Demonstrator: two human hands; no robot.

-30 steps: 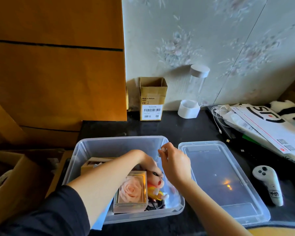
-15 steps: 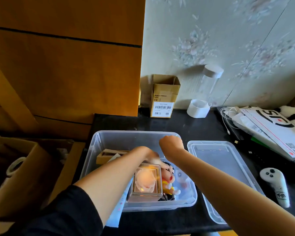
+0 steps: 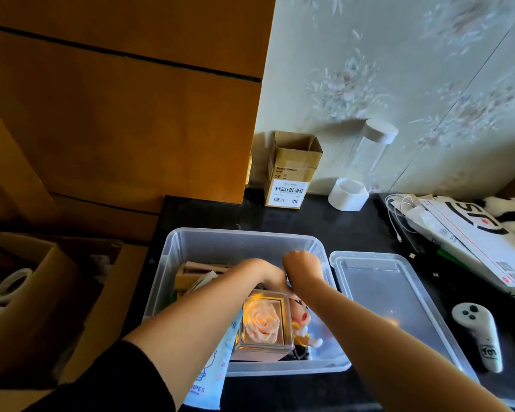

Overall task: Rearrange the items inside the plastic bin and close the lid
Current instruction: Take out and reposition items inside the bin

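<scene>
The clear plastic bin (image 3: pixel 241 234) stands open on the dark counter. Its lid (image 3: pixel 399 295) lies flat just to the right. Inside are a clear box with a peach rose (image 3: pixel 263 325), a cartoon doll (image 3: pixel 302 318) beside it, a wooden box (image 3: pixel 195 272) at the back left and a blue wipes pack (image 3: pixel 213 373) leaning over the front rim. My left hand (image 3: pixel 265 273) reaches into the bin above the doll, its fingers hidden behind my right wrist. My right hand (image 3: pixel 302 261) hovers over the bin's middle, its fingers curled downward with nothing visible in them.
A small cardboard carton (image 3: pixel 292 171) and a clear tube with white caps (image 3: pixel 363 171) stand at the wall. Papers and cables (image 3: pixel 458 230) are piled at the right, a white controller (image 3: pixel 477 331) lies near the lid. A cardboard box with tape rolls (image 3: pixel 18 289) sits left.
My right hand has turned from a raised pinch to a fist pointing down into the bin. My left hand stays by the doll. The view has shifted left.
</scene>
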